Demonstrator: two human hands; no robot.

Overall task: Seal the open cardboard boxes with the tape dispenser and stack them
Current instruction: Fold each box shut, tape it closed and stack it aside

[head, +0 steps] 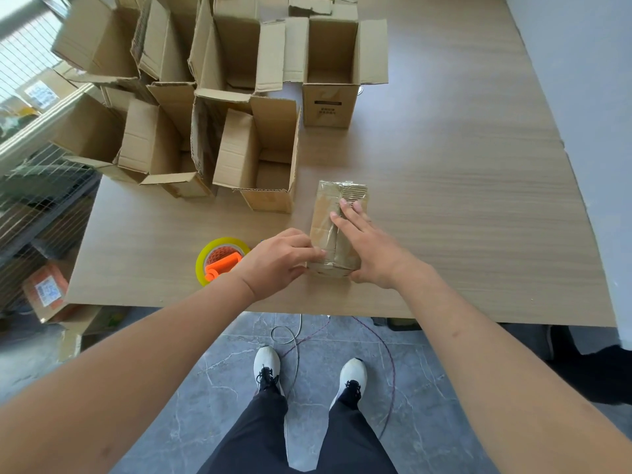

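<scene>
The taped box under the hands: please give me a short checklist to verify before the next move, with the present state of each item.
1. Flaps of the taped box closed flat: ok.
2. Tape along the top seam: ok; whether it is fully stuck down, cannot tell.
3. Right hand lies flat on the top, left hand touches the near left edge: ok.
4. Tape dispenser within reach, on the table left of the box: ok.
5. Next open box nearby: ok.
6. Stack started: cannot tell.

box label [327,107] unreadable, far boxes [307,5] cropped
</scene>
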